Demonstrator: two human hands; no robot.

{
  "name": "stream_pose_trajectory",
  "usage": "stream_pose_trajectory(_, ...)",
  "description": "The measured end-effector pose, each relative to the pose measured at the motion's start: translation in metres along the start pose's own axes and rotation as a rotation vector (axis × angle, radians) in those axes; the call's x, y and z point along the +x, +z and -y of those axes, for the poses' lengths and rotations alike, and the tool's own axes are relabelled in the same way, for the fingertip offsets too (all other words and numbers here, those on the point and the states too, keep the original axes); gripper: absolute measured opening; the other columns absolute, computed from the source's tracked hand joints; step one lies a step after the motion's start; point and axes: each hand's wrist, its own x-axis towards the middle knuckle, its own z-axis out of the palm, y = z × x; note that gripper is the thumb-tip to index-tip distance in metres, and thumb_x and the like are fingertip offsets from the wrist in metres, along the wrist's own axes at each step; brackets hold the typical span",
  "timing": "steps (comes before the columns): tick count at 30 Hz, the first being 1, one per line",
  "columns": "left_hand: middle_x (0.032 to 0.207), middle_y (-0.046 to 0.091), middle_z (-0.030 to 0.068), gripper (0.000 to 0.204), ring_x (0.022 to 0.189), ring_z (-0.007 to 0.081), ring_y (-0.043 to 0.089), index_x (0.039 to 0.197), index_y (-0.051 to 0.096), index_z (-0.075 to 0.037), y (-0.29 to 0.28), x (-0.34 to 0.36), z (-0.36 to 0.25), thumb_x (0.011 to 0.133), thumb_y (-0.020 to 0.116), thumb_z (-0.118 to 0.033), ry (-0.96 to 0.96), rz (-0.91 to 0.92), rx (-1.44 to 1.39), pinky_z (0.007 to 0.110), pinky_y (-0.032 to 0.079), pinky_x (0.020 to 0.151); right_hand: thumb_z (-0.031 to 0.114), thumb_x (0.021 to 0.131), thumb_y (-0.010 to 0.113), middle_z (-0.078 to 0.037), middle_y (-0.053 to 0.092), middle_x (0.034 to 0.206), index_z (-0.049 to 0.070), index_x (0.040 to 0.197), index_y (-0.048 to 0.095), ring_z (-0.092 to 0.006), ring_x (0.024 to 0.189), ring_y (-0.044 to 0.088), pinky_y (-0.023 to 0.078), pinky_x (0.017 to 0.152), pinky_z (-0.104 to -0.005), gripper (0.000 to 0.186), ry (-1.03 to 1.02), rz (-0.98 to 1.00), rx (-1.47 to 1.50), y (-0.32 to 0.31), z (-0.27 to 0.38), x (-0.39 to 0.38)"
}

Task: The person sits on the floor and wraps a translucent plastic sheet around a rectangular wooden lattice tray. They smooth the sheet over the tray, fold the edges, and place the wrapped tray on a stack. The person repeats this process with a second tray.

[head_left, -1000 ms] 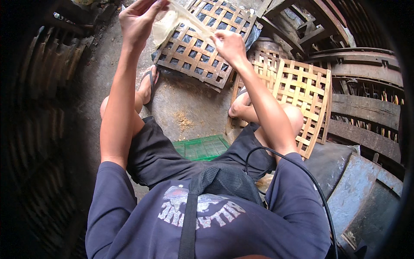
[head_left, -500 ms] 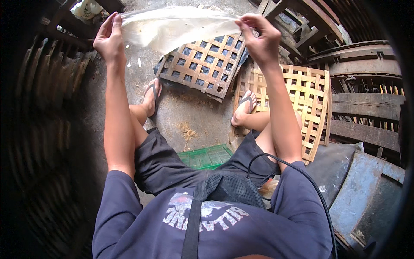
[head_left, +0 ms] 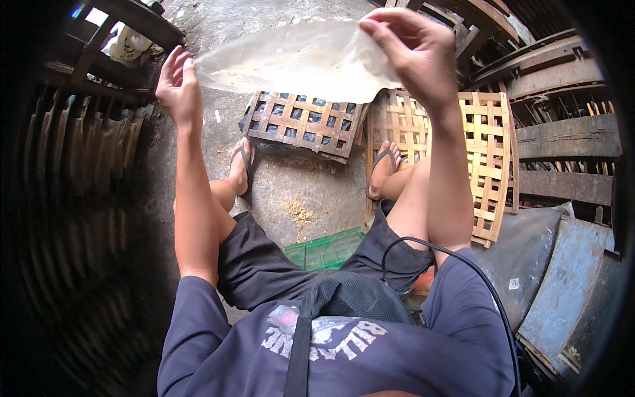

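A clear plastic sheet, perhaps a flat bag, is stretched out between both my hands, above the floor. My left hand pinches its left end between thumb and fingers. My right hand grips the upper right corner, thumb against the fingers. Below the sheet lies a brown woven slat tray with dark plastic under its lattice; the sheet covers its far edge. To the right, partly behind my right forearm, is a paler woven bamboo tray.
Between my legs is a green plastic crate. Crumbs are scattered on the concrete floor. Wooden slat racks stand on the right, with more slats at left. A grey covered surface and a blue board sit at lower right.
Both hands have shifted rightward, and the left is a little lower. The sheet between them now sags wider and hangs over more of the brown tray.
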Motion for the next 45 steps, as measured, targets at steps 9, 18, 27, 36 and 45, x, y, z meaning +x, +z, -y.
stream_pose_trajectory(9, 0.090, 0.071, 0.0077, 0.021, 0.083, 0.0181, 0.068, 0.097, 0.071, -0.006, 0.048, -0.067, -0.065, 0.077, 0.075, -0.011, 0.308, 0.620, -0.214, 0.030, 0.051, 0.078, 0.015, 0.087, 0.068, -0.004, 0.068, 0.087, 0.000, 0.097, 0.066, -0.0090, 0.080, 0.064, 0.052, 0.072, -0.0233, 0.019, 0.243, 0.488, 0.318, 0.050, -0.031, -0.017)
stream_pose_trajectory(18, 0.083, 0.071, 0.0088, 0.012, 0.074, 0.0116, 0.065, 0.093, 0.071, -0.001, 0.025, -0.032, -0.041, 0.085, 0.068, -0.009, -0.245, 0.378, -0.412, 0.023, 0.052, 0.070, 0.032, 0.085, 0.067, -0.017, 0.067, 0.080, 0.006, 0.092, 0.069, -0.0303, 0.075, 0.067, 0.055, 0.071, -0.0378, 0.028, 0.176, 0.622, -0.315, 0.075, -0.057, -0.040)
stream_pose_trajectory(27, 0.091, 0.071, 0.0099, 0.016, 0.086, 0.0134, 0.066, 0.097, 0.070, 0.000, -0.004, 0.004, 0.018, 0.087, 0.067, -0.012, -0.360, 0.295, -0.193, 0.024, 0.050, 0.082, 0.026, 0.079, 0.070, -0.015, 0.069, 0.083, 0.003, 0.102, 0.067, -0.0251, 0.078, 0.068, 0.052, 0.074, -0.0360, 0.033, 0.254, 0.715, -0.372, 0.050, -0.106, -0.042)
stream_pose_trajectory(36, 0.092, 0.069, 0.0091, 0.017, 0.086, 0.0137, 0.065, 0.100, 0.068, 0.002, 0.026, -0.040, -0.017, 0.089, 0.065, -0.011, -0.297, 0.678, -0.487, 0.025, 0.051, 0.081, 0.037, 0.077, 0.073, -0.016, 0.068, 0.085, -0.003, 0.119, 0.058, -0.0212, 0.080, 0.067, 0.053, 0.074, -0.0328, 0.060, 0.289, 0.369, -0.049, 0.097, -0.071, -0.051)
stream_pose_trajectory(45, 0.091, 0.068, 0.0073, 0.010, 0.083, 0.0135, 0.063, 0.094, 0.068, 0.001, -0.030, 0.025, 0.051, 0.089, 0.063, -0.007, -0.350, -0.109, -0.408, 0.024, 0.052, 0.077, 0.018, 0.077, 0.064, -0.011, 0.070, 0.081, 0.010, 0.088, 0.072, -0.0258, 0.079, 0.067, 0.053, 0.073, -0.0375, 0.016, 0.118, 0.970, -0.551, 0.078, -0.091, -0.066)
